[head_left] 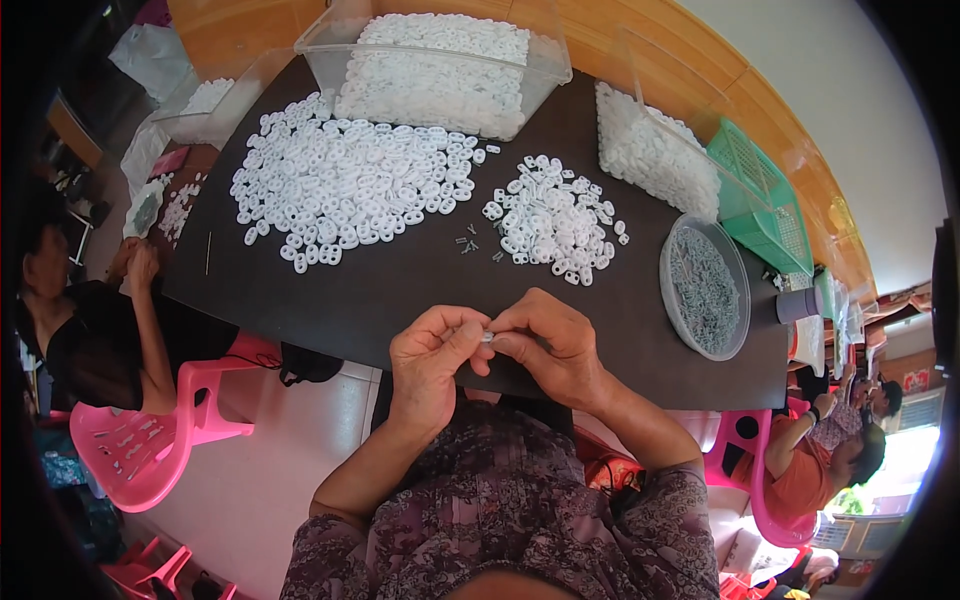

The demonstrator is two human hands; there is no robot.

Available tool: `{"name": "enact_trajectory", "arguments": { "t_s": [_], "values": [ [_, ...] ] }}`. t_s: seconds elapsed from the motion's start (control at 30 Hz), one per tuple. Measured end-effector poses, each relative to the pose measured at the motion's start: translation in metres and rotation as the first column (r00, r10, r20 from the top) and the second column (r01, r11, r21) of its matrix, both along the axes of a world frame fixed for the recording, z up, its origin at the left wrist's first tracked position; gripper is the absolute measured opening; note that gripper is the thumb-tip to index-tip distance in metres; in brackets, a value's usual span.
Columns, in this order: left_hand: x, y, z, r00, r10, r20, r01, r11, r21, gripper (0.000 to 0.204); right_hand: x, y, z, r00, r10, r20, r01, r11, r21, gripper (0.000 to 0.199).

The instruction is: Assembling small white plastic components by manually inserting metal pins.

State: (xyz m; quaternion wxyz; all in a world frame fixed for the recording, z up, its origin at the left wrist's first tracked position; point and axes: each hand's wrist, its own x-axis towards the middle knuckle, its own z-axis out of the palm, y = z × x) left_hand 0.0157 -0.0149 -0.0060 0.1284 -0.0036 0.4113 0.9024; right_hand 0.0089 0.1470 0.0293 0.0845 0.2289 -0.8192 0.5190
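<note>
Over the table's near edge, my left hand and my right hand meet, fingertips pinched together. Between them is a small white plastic piece, mostly covered by the fingers. Both hands appear to grip it. Straight ahead lies a smaller pile of white oval plastic pieces with holes. A few small metal screws are scattered at its left. Farther left spreads a larger heap of similar white pieces. At the right stands a round clear bowl holding many small metal screws.
A clear bin full of white pieces stands at the back of the dark table. Another clear bin and a green basket are at the back right. A person sits at the left by a pink chair.
</note>
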Motion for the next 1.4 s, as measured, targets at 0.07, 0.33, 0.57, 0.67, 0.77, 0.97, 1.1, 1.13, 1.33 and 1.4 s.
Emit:
{"name": "enact_trajectory", "arguments": {
  "t_s": [0.07, 0.33, 0.57, 0.67, 0.77, 0.97, 1.1, 1.13, 1.33, 1.4],
  "values": [
    [0.003, 0.002, 0.003, 1.0, -0.014, -0.002, 0.014, 1.0, 0.013, 0.015, 0.002, 0.001, 0.0, 1.0, 0.021, 0.01, -0.02, 0.999, -0.042, 0.008],
    [0.004, -0.002, -0.002, 0.938, 0.0, -0.347, -0.134, 0.923, -0.361, 0.016, 0.005, 0.005, 0.003, 0.939, 0.008, 0.344, 0.023, 0.996, -0.084, 0.006],
    [0.001, -0.005, -0.007, 0.974, 0.019, -0.227, -0.091, 0.946, -0.31, 0.014, -0.011, 0.004, -0.001, 0.953, -0.147, 0.265, 0.144, 0.989, 0.03, 0.009],
    [-0.001, -0.007, -0.011, 0.968, 0.061, -0.245, -0.134, 0.946, -0.294, 0.014, -0.038, 0.008, -0.004, 0.966, -0.25, 0.061, 0.24, 0.961, 0.141, 0.008],
    [-0.003, -0.007, -0.011, 0.97, 0.069, -0.233, -0.132, 0.955, -0.265, 0.013, -0.063, 0.012, -0.009, 0.964, -0.187, -0.187, 0.233, 0.935, 0.268, 0.011],
    [-0.003, -0.01, -0.012, 0.97, 0.037, -0.238, -0.1, 0.96, -0.26, 0.014, -0.084, 0.0, -0.026, 0.909, -0.028, -0.417, 0.247, 0.841, 0.481, 0.015],
    [-0.003, -0.01, -0.012, 0.968, 0.057, -0.244, -0.124, 0.955, -0.269, 0.012, -0.087, -0.001, -0.03, 0.907, 0.003, -0.421, 0.266, 0.773, 0.576, 0.014],
    [-0.003, -0.01, -0.012, 0.969, 0.057, -0.239, -0.12, 0.958, -0.262, 0.012, -0.086, 0.0, -0.029, 0.907, 0.006, -0.421, 0.263, 0.772, 0.578, 0.014],
    [-0.002, -0.011, -0.012, 0.967, 0.056, -0.248, -0.123, 0.957, -0.263, 0.012, -0.086, 0.009, -0.025, 0.896, -0.04, -0.442, 0.284, 0.817, 0.502, 0.016],
    [-0.002, -0.011, -0.013, 0.966, 0.055, -0.251, -0.123, 0.957, -0.264, 0.012, -0.086, 0.01, -0.026, 0.898, -0.045, -0.437, 0.292, 0.805, 0.517, 0.018]
  ]
}}
